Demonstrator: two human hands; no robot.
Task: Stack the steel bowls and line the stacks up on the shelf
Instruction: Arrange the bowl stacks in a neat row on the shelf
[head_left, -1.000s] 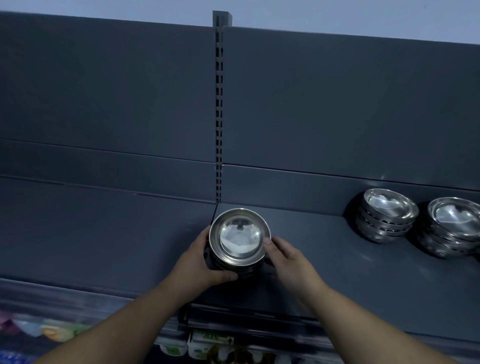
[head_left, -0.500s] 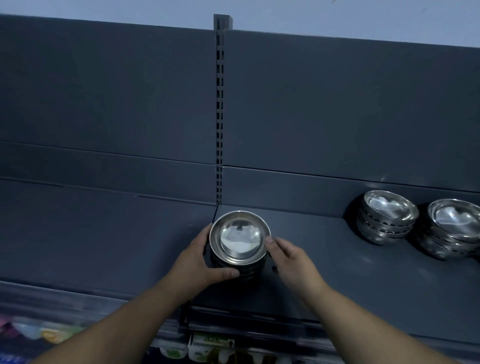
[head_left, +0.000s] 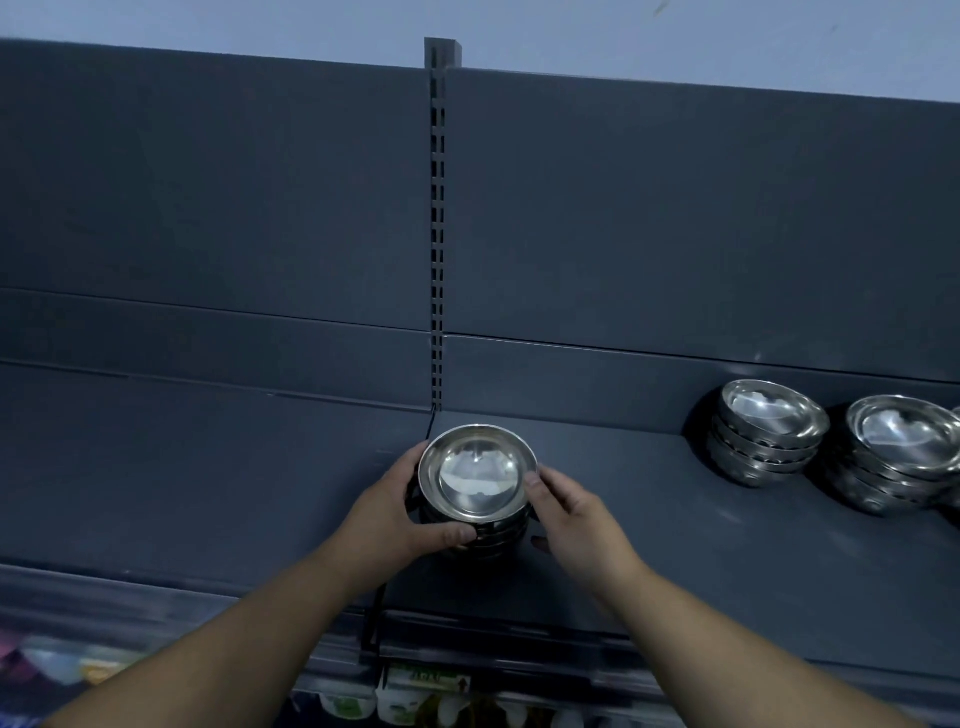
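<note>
Stack (head_left: 478, 470) unmoved, base partly behind left hand (head_left: 395, 514)

A slotted upright (head_left: 437, 234) splits the dark back panels (head_left: 675, 218) at centre frame; blurred colourful packages (head_left: 426, 696) sit along the bottom edge.
</note>
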